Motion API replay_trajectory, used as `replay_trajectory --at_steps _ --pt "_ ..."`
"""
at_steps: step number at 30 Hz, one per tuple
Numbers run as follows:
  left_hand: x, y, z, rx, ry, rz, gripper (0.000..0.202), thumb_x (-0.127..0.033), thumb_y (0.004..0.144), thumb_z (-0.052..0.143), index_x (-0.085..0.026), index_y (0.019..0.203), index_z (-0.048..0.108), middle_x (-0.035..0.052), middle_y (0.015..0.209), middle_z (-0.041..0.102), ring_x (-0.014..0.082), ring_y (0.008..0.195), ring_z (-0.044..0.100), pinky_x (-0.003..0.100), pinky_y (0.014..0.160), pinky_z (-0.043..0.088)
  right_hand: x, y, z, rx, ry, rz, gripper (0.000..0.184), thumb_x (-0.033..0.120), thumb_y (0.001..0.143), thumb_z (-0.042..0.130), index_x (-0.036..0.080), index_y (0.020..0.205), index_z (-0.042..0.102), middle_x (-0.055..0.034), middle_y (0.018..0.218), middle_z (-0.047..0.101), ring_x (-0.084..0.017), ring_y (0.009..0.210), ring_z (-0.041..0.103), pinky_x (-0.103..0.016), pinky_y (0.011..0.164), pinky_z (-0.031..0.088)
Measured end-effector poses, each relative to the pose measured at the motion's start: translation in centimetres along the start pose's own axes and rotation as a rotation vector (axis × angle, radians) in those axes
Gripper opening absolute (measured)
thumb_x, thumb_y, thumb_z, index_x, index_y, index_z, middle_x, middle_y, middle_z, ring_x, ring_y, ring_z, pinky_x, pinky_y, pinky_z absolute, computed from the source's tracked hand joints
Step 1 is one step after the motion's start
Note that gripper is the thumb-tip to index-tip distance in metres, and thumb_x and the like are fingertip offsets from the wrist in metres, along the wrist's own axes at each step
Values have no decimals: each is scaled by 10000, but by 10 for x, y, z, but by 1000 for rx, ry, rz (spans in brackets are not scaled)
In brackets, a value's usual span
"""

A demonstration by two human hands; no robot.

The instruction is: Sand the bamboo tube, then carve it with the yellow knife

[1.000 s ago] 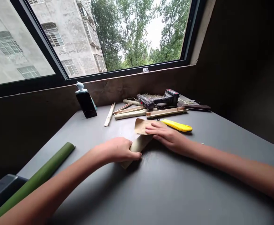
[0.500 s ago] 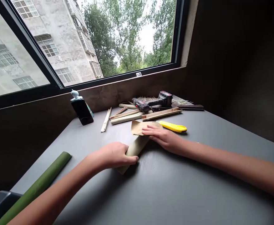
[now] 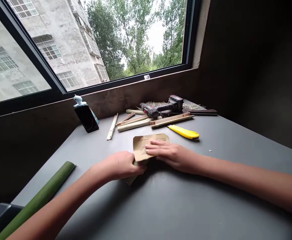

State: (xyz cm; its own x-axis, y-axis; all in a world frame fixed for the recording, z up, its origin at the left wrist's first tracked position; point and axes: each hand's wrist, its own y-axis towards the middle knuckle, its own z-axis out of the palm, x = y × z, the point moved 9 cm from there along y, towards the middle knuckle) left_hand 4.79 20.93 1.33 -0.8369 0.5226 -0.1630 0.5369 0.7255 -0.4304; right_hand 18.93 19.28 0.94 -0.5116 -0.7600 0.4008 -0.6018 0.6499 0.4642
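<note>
My left hand (image 3: 123, 165) is wrapped round a pale split bamboo piece (image 3: 131, 180) and presses it to the grey table. A tan sheet of sandpaper (image 3: 139, 143), with faint print on its back, lies over the upper part of the bamboo. Across the sheet lie the fingers of my right hand (image 3: 167, 153), pressing it onto the bamboo, with the thumb hidden below. The sandpaper's left edge reaches the left hand's knuckles and covers most of the bamboo.
Beyond the hands lie a yellow utility knife (image 3: 184, 132), several bamboo strips (image 3: 134, 125) and a black cordless drill (image 3: 164, 106). A phone (image 3: 86, 119) stands at the far left. A green bamboo length (image 3: 44, 193) lies at left; a dark-handled tool (image 3: 201, 112) rests at the far edge.
My right hand has slid the sandpaper toward me and left along the bamboo, up to my left hand. The left hand keeps its hold in nearly the same place.
</note>
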Motion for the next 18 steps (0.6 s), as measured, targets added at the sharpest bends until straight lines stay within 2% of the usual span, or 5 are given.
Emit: replay_trajectory --at_steps 4,9,11,15,18 --pt "1 -1 -1 -7 23 -37 505 -657 829 449 -186 676 546 42 667 630 188 551 541 292 476 317 -14 0 -12 -109 -22 100 417 287 1024 352 244 1413 496 -76 1458 494 -274 1446 319 -554 1175 317" --pt "-3 -1 -1 -3 18 5 386 -573 833 487 -211 825 622 12 752 663 181 622 569 274 534 359 7 -1 2 5 14 -23 391 292 994 455 310 1376 536 -5 1428 532 -215 1418 378 -407 1174 370" --pt "-2 -1 -2 -12 27 -8 434 -601 834 470 -196 774 613 31 719 651 188 591 552 288 513 343 1 1 -2 -11 1 14 390 290 1007 419 298 1382 530 -19 1439 520 -218 1424 369 -440 1184 347" --pt "2 -2 -3 -24 39 -42 521 -663 835 435 -183 685 572 59 661 629 201 535 525 305 472 310 -17 0 -13 -85 -54 137 432 314 1027 342 221 1426 479 -109 1503 422 -290 1458 286 -584 1169 301" --pt "-1 -2 -2 -21 28 -9 461 -619 845 455 -193 761 608 42 708 653 195 576 547 289 506 343 -2 -1 -4 -15 -36 49 410 305 1012 399 281 1409 496 -36 1473 477 -230 1446 324 -472 1188 333"
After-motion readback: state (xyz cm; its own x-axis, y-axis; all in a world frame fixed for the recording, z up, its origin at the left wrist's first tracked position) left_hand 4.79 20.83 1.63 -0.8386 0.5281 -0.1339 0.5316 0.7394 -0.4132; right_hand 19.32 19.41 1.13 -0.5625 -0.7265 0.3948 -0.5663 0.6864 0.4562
